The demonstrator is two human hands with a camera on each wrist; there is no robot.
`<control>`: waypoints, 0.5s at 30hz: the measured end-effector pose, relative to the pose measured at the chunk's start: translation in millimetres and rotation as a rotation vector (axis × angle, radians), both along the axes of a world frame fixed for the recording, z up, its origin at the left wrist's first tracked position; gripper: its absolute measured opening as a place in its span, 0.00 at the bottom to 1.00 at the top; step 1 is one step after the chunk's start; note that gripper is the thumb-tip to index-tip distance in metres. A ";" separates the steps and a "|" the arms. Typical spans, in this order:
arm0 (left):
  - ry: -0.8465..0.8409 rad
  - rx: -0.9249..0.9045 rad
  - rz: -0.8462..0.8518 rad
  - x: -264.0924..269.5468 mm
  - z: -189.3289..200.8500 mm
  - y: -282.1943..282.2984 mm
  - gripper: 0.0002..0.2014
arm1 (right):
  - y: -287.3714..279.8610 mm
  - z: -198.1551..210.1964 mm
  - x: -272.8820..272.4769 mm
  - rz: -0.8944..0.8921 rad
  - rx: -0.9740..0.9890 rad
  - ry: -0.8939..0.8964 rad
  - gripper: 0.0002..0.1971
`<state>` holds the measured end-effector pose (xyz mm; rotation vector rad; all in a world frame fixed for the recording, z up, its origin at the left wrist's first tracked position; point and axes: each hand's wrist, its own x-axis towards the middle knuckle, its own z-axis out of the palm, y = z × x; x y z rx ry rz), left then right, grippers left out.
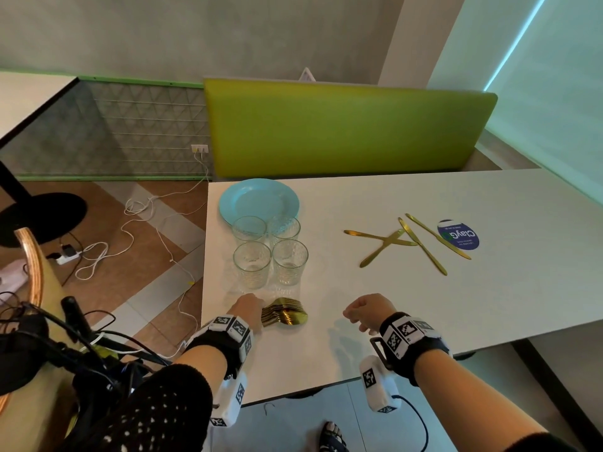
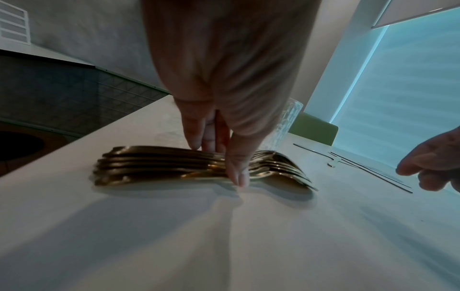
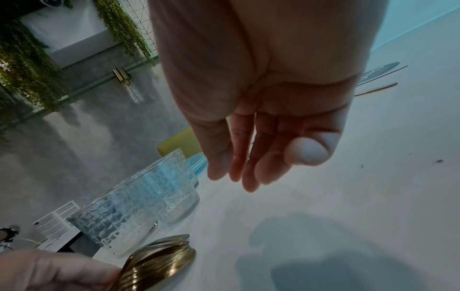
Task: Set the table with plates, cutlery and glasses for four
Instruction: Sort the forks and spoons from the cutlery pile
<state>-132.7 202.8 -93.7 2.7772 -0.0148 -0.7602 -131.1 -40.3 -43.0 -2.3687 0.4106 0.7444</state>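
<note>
A café or canteen: green booth bench, branded table sticker, hanging plants

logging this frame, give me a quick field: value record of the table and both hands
left hand: pinches the stack of gold forks and spoons on the table
right hand: holds nothing, fingers loosely curled, above the table
glasses: four, upright, grouped beside the plates
plates: blue, stacked at the far corner
knives: four gold, scattered, two crossed
places set: none yet

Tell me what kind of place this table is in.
Probably a cafe or canteen: a green padded bench backs the long white table, a round branded sticker sits on it, and another table stands nearby.
</note>
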 end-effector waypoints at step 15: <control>-0.221 -0.229 -0.067 31.6 53.1 -55.5 0.17 | -4.7 25.2 29.3 0.020 -0.041 -0.095 0.05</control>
